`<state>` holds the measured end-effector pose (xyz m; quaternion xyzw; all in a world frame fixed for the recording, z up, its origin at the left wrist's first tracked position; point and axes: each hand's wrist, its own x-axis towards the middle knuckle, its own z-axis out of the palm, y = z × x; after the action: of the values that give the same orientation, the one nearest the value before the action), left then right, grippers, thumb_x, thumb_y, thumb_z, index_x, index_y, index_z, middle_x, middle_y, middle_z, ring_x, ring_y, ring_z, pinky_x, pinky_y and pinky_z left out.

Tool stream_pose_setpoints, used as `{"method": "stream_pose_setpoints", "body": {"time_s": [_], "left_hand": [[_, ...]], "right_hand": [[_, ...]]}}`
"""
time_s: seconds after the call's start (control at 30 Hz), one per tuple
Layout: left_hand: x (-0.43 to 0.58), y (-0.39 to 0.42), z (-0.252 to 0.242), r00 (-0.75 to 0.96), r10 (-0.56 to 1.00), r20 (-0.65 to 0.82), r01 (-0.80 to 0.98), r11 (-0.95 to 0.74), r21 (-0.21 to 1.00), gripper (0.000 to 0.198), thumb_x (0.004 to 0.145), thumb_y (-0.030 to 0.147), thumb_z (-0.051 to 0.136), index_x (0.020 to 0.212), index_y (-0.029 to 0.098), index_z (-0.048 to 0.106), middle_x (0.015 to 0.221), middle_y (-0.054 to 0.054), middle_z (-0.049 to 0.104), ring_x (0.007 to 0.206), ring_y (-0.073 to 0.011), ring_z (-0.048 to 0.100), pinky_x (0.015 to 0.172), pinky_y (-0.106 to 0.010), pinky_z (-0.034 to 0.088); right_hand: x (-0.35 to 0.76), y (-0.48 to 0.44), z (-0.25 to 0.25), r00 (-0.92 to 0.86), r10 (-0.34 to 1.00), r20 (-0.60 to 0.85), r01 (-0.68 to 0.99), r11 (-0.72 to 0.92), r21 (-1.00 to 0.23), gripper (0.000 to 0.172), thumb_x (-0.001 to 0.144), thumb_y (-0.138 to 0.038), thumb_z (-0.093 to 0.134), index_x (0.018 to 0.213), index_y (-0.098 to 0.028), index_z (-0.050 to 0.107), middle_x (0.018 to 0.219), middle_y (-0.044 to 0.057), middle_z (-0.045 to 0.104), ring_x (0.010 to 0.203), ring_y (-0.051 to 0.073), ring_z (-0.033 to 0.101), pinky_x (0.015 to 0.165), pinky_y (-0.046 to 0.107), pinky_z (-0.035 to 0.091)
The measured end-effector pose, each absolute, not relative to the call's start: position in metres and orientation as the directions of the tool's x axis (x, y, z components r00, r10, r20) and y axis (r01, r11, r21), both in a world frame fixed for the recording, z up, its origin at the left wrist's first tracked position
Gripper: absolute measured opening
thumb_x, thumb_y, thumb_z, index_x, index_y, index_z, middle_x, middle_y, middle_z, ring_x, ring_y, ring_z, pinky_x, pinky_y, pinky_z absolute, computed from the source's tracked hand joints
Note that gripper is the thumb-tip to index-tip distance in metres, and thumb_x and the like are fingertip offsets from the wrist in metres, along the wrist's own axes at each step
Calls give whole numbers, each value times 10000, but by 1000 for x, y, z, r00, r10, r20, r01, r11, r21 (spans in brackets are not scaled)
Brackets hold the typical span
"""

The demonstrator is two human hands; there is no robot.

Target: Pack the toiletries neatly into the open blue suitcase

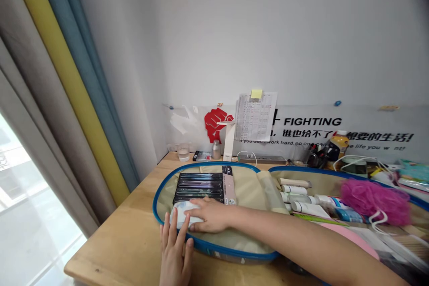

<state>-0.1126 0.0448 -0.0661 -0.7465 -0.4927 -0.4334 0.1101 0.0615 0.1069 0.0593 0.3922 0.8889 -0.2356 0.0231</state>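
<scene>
An open case with a blue rim (234, 257) and beige lining lies on the wooden table. In its left half, a small white packet with pale blue marks (181, 214) rests near the front left edge. My right hand (212, 215) reaches across and lies on this packet with its fingers stretched out. Just in front, my left hand (176, 243) has its fingers spread over the blue rim, their tips at the packet's near side. Behind the hands is a flat pack of dark, slim tools (199, 184) with a pink card end; their kind is unclear.
The case's right half holds white tubes and bottles (303, 208), a pink mesh bath puff (375, 201) and a pink item partly behind my right arm. Along the wall stand a white lamp (229, 140), a silver bottle (216, 149), a clear cup (183, 154) and a yellow-orange bottle (338, 145).
</scene>
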Motion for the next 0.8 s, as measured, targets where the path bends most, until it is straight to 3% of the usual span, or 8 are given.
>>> {"method": "stream_pose_setpoints", "body": {"time_s": [0.13,0.23,0.4,0.6,0.8], "left_hand": [[-109,45,-63,135,632,763,840,-481,250,657,933,162,417,1526,337,192,1628,-39,138,1491,-289,95,1173,-576,177],[-108,45,-63,164,628,761,849,-482,215,662,932,182,434,1527,334,186,1632,-33,112,1494,-289,70,1175,-575,166],[-110,45,-64,183,633,752,864,-468,184,662,936,181,427,1529,330,176,1635,-21,92,1498,-266,46,1185,-555,140],[-107,42,-59,150,616,773,840,-492,229,652,939,172,416,1526,334,184,1630,-10,122,1497,-250,65,1192,-541,129],[-110,43,-59,162,602,782,826,-516,226,647,933,190,432,1520,348,210,1623,-20,160,1491,-286,99,1180,-570,159]], "right_hand": [[57,102,51,-723,618,-309,685,587,-431,598,955,-577,285,1504,-340,292,1611,72,174,1483,321,36,1145,633,74],[55,98,46,-725,587,-360,687,576,-443,601,977,-534,236,1534,-313,192,1623,66,93,1480,288,-27,1169,592,46],[53,97,42,-723,576,-381,689,566,-452,620,984,-527,190,1544,-263,152,1621,99,51,1478,294,-37,1168,602,28],[53,97,50,-724,601,-339,686,572,-451,658,974,-573,150,1542,-242,171,1616,88,95,1485,270,-2,1179,568,7],[90,96,88,-654,720,-232,744,556,-371,665,973,-545,206,1551,-226,122,1609,36,151,1488,214,89,1201,477,126]]}}
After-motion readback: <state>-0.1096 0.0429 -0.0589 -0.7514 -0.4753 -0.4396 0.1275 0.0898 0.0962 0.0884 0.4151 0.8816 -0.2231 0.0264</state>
